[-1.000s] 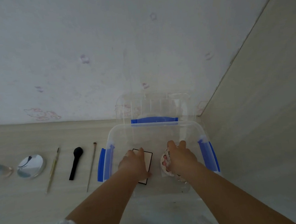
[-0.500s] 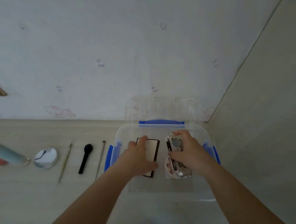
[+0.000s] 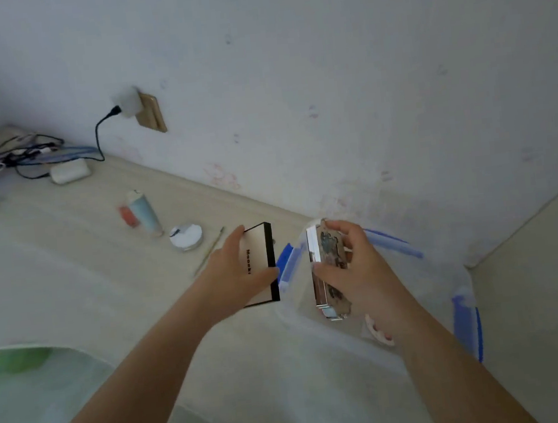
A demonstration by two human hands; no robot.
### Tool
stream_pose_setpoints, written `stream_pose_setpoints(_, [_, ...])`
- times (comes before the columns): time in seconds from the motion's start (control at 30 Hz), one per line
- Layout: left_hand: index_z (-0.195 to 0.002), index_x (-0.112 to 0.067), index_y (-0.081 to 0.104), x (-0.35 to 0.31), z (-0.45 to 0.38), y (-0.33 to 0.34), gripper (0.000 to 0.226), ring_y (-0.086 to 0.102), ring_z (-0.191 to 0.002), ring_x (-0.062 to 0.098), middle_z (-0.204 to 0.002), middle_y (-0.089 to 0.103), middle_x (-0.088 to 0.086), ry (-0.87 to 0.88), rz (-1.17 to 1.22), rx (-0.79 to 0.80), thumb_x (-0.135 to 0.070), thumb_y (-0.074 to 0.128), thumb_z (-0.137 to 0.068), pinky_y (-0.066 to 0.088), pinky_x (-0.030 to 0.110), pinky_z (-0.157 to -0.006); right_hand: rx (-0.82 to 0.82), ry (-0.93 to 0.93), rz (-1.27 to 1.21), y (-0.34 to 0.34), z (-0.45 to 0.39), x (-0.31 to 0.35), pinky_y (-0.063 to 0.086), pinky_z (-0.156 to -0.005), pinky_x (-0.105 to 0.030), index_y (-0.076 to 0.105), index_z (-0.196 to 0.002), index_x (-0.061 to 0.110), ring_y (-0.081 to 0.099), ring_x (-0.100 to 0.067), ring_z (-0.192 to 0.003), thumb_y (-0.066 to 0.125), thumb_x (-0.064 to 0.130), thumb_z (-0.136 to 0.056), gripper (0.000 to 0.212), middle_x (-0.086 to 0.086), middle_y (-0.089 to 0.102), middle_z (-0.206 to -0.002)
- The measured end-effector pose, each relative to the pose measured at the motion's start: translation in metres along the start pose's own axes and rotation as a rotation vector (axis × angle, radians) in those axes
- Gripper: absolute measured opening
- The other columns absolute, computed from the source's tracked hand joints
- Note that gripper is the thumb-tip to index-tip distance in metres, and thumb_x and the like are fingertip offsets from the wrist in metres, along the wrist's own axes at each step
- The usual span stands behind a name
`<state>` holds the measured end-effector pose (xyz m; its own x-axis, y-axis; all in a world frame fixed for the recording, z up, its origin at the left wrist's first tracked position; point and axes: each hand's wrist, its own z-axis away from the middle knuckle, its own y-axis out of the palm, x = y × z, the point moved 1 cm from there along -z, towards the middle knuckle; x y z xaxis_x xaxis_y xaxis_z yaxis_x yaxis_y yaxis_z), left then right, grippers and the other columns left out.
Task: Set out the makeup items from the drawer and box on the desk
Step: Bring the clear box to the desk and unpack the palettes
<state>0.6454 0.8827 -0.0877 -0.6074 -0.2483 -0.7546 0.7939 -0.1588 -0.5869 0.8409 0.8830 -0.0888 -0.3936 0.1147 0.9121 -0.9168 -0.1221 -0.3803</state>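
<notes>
My left hand (image 3: 234, 274) grips a flat beige palette with a black edge (image 3: 259, 248), lifted above the left rim of the clear box with blue latches (image 3: 468, 325). My right hand (image 3: 356, 272) holds a patterned, mirror-edged palette (image 3: 325, 268) upright over the box. A pinkish round item (image 3: 378, 333) lies in the box under my right wrist. On the desk (image 3: 70, 267) to the left lie a pale blue tube (image 3: 143, 210), a small red item (image 3: 128, 216), a round white compact (image 3: 186, 236) and a thin brush (image 3: 211, 251).
A wall socket with a white plug (image 3: 139, 105) and black cable sits above the desk. A white charger block (image 3: 70, 171) and tangled cords (image 3: 13, 156) lie at the far left. A side panel (image 3: 547, 286) closes off the right. The desk's curved front edge shows lower left.
Both hands have lifted the two palettes out of the box. The left hand carried its palette leftward past the box rim. The camera view swung left, showing the socket and cords.
</notes>
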Motion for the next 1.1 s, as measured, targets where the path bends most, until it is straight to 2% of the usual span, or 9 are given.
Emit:
stream_pose_setpoints(0.13, [-0.148,-0.035,0.014,0.041,0.009,-0.026,0.089,0.05,-0.12,0.025,-0.139,0.042,0.006,-0.128,0.096,-0.043,-0.041,0.07,-0.079,0.046,0.041,-0.098,0.1,0.021,-0.064,0.028,0.005,0.016,0.05,-0.064,-0.022,0.042,-0.114,0.048,0.058,0.013,-0.077,0.069,0.02,-0.082,0.051,0.026,0.052,-0.093])
stream_pose_setpoints(0.27, [-0.146,-0.039,0.017,0.078,0.006,-0.047,0.09,0.051,-0.118,0.027,-0.136,0.044,0.005,-0.2,0.142,-0.061,-0.045,0.072,-0.074,0.048,0.047,-0.096,0.151,0.038,-0.053,0.062,-0.001,0.025,0.051,-0.076,-0.021,0.043,-0.113,0.049,0.057,0.017,-0.078,0.07,0.022,-0.081,0.05,0.027,0.053,-0.092])
stream_pose_setpoints(0.33, [-0.146,-0.037,0.017,0.094,-0.001,-0.056,0.088,0.054,-0.113,0.025,-0.132,0.046,0.005,-0.206,0.147,-0.061,-0.042,0.071,-0.077,0.05,0.045,-0.093,0.188,0.044,-0.053,0.081,-0.007,0.027,0.048,-0.062,-0.008,0.041,-0.112,0.047,0.054,0.023,-0.07,0.07,0.018,-0.082,0.05,0.025,0.053,-0.094])
stream_pose_setpoints(0.4, [-0.148,-0.034,0.017,0.111,-0.012,-0.068,0.088,0.054,-0.113,0.025,-0.134,0.045,0.004,-0.202,0.139,-0.054,-0.039,0.071,-0.079,0.049,0.043,-0.095,0.203,0.059,-0.043,0.105,-0.015,0.03,0.043,-0.053,-0.002,0.041,-0.115,0.043,0.051,0.027,-0.067,0.069,0.017,-0.083,0.05,0.025,0.05,-0.095])
stream_pose_setpoints(0.57, [-0.15,-0.027,0.013,0.161,-0.054,-0.097,0.089,0.048,-0.111,0.023,-0.136,0.041,0.008,-0.186,-0.011,0.008,-0.036,0.069,-0.081,0.041,0.029,-0.084,0.171,0.129,-0.053,0.17,-0.044,0.029,0.047,-0.067,-0.012,0.041,-0.123,0.04,0.057,0.004,-0.084,0.07,0.016,-0.081,0.056,0.013,0.054,-0.104])
stream_pose_setpoints(0.67, [-0.15,-0.027,0.011,0.204,-0.086,-0.127,0.092,0.045,-0.119,0.026,-0.141,0.036,0.011,-0.218,-0.071,0.095,-0.036,0.07,-0.079,0.04,0.032,-0.089,0.113,0.212,-0.043,0.223,-0.066,0.026,0.051,-0.073,-0.021,0.04,-0.127,0.036,0.061,-0.01,-0.088,0.071,0.017,-0.078,0.061,0.002,0.057,-0.111])
stream_pose_setpoints(0.8, [-0.149,-0.022,0.013,0.249,-0.125,-0.172,0.092,0.043,-0.115,0.029,-0.135,0.038,0.015,-0.221,-0.191,0.15,-0.035,0.07,-0.078,0.038,0.034,-0.092,0.019,0.32,-0.017,0.29,-0.09,0.026,0.05,-0.075,-0.024,0.04,-0.129,0.034,0.06,-0.015,-0.093,0.072,0.02,-0.077,0.063,-0.001,0.051,-0.12])
stream_pose_setpoints(1.0, [-0.146,-0.025,0.015,0.287,-0.152,-0.207,0.089,0.038,-0.125,0.033,-0.132,0.038,0.013,-0.114,-0.445,0.241,-0.041,0.066,-0.075,0.035,0.038,-0.101,-0.049,0.414,0.148,0.364,-0.109,0.027,0.047,-0.091,-0.033,0.033,-0.134,0.039,0.053,-0.022,-0.11,0.072,0.028,-0.075,0.071,-0.003,0.041,-0.129])
stream_pose_setpoints(1.1, [-0.145,-0.022,0.016,0.297,-0.161,-0.21,0.088,0.037,-0.125,0.034,-0.132,0.038,0.013,-0.077,-0.478,0.267,-0.038,0.065,-0.074,0.033,0.037,-0.104,-0.076,0.466,0.178,0.386,-0.116,0.026,0.045,-0.097,-0.036,0.03,-0.138,0.038,0.05,-0.026,-0.114,0.071,0.028,-0.076,0.075,-0.005,0.038,-0.131])
